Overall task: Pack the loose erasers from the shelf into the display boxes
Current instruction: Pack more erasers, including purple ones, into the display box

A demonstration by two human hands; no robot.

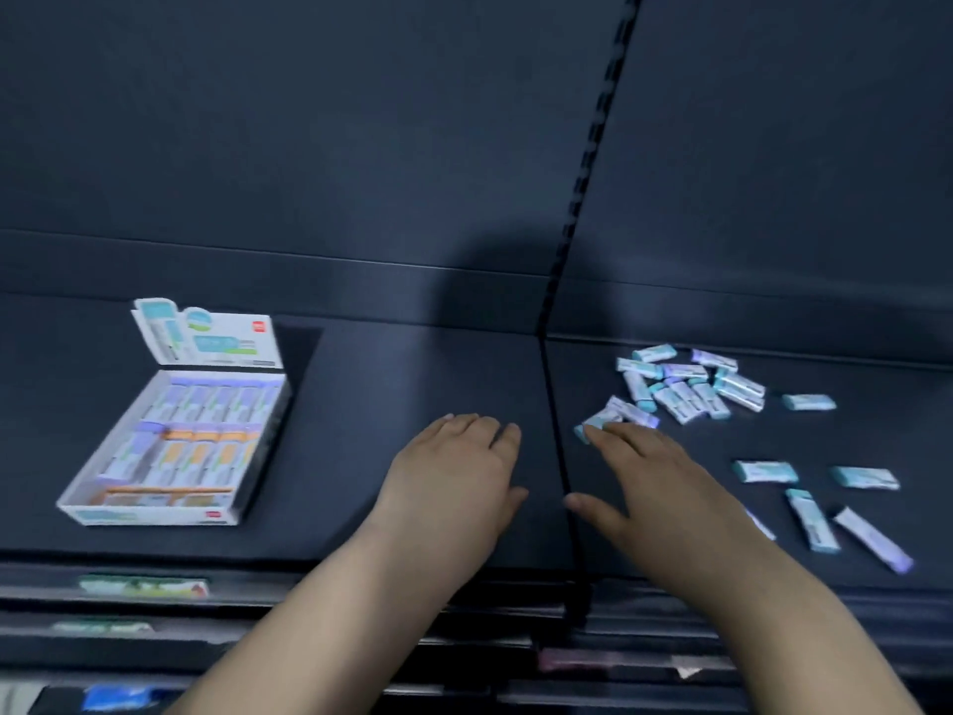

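Touching an eraser point(588, 428) (light, stiff, likely best pinched across its long sides) with straight fingers point(634, 442), the right hand point(655, 487) gripped nothing, while the left hand point(459, 467) lay flat.

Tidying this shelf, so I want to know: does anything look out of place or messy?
Yes. Loose erasers lie scattered at odd angles on the right section of the shelf, some heaped at the back, others strewn toward the front. The display box on the left sits open and holds orderly rows. Nothing looks damaged.

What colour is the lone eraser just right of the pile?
The lone eraser is pale teal. It shows in the head view, slightly blurred.
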